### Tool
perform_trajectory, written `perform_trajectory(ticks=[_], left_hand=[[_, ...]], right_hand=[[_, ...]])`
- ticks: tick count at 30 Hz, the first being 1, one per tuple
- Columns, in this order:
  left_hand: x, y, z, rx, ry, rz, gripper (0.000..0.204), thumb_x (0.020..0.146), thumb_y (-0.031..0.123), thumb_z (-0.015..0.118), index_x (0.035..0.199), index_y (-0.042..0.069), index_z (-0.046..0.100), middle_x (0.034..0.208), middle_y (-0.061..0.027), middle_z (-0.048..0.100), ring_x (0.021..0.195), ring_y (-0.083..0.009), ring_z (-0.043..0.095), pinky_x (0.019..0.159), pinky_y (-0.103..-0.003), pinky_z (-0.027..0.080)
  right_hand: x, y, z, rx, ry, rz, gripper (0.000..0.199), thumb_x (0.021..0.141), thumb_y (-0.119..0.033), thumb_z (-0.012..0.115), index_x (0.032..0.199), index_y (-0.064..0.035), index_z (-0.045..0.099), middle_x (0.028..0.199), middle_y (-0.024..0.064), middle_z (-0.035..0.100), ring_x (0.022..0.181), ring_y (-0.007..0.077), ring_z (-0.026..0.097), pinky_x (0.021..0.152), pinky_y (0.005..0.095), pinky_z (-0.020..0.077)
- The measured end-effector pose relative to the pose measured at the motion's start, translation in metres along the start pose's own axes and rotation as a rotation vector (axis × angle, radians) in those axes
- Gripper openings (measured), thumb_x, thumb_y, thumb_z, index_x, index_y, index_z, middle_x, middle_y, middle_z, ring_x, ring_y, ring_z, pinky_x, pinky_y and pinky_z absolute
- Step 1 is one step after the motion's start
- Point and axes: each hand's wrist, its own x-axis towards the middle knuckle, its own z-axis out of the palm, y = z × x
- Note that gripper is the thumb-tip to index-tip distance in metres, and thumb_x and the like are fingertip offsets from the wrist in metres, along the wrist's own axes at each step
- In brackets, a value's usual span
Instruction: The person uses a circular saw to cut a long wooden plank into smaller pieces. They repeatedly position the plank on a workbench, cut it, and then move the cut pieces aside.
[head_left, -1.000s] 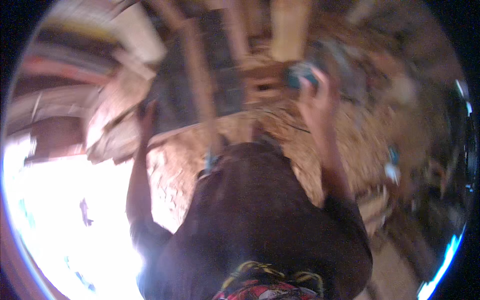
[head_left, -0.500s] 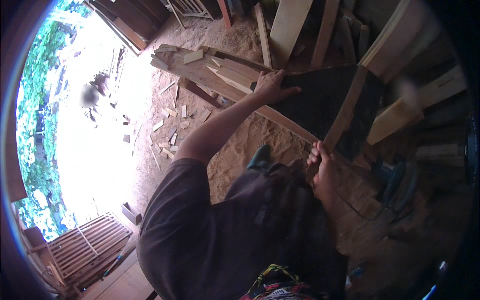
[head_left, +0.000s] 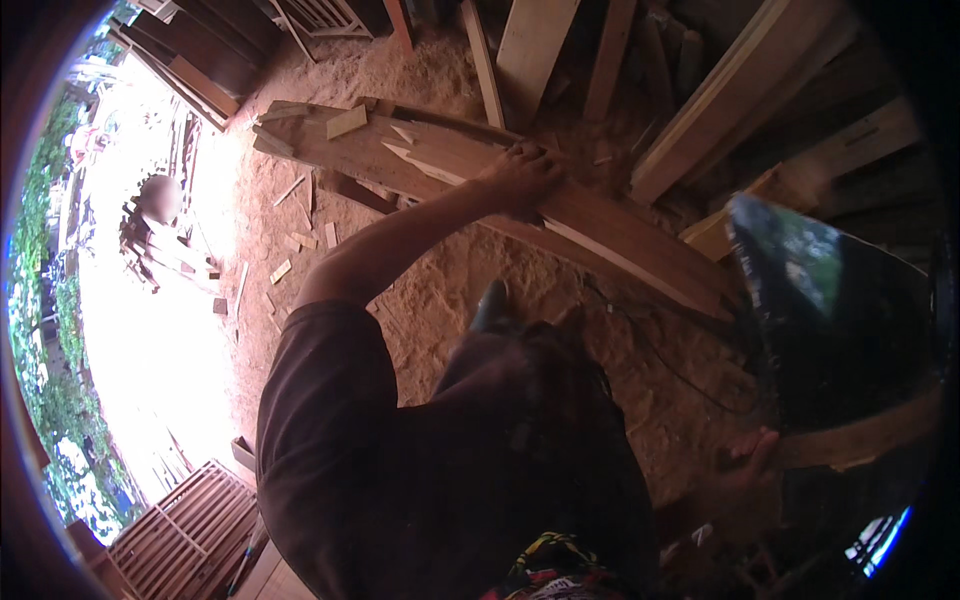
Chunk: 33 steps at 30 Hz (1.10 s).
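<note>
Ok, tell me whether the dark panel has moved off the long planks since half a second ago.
Yes. The dark panel lay across the long planks under the left hand; now it sits to their right, clear of that hand, which rests on the planks.

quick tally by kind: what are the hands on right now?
Long reddish plank under the left hand: 1
Dark sheet panel: 1
Wooden strip along the panel's lower edge, at the right hand: 1
Total: 3
</note>
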Motion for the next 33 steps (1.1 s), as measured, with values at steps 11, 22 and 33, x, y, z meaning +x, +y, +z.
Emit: perform_trajectory(ticks=[11,22,33], left_hand=[[-0.116,-0.024,-0.008,-0.239,0.147,-0.479,0.083,0.067,0.046,0.092,0.129,0.007,0.053,0.134,-0.0234,0.059,0.131,-0.0449,0.053,0.109,-0.054,0.043],[-0.114,0.02,0.061,-0.555,0.463,-1.272,0.097,0.075,0.05,0.082,0.137,-0.012,0.039,0.141,-0.0327,0.049,0.134,-0.044,0.052,0.11,-0.049,0.045],[-0.041,0.079,0.017,-0.688,0.584,-1.509,0.13,0.08,0.053,0.077,0.161,-0.01,-0.003,0.16,-0.0283,0.029,0.148,-0.0433,0.036,0.117,-0.051,0.039]], right_hand=[[0.042,-0.039,0.042,0.317,0.112,0.156,0.024,0.103,-0.015,0.065,0.112,0.0077,0.064,0.078,0.0004,0.047,0.07,0.0114,0.044,0.065,0.0258,0.0398],[0.111,-0.017,0.062,0.233,-0.153,0.145,0.029,0.102,-0.023,0.069,0.105,0.005,0.065,0.076,-0.001,0.047,0.066,0.0095,0.043,0.062,0.0247,0.0361],[0.145,0.023,0.052,0.364,-0.316,0.136,0.035,0.1,-0.028,0.07,0.105,0.0065,0.066,0.071,0.0003,0.047,0.061,0.0103,0.044,0.057,0.0262,0.0391]])
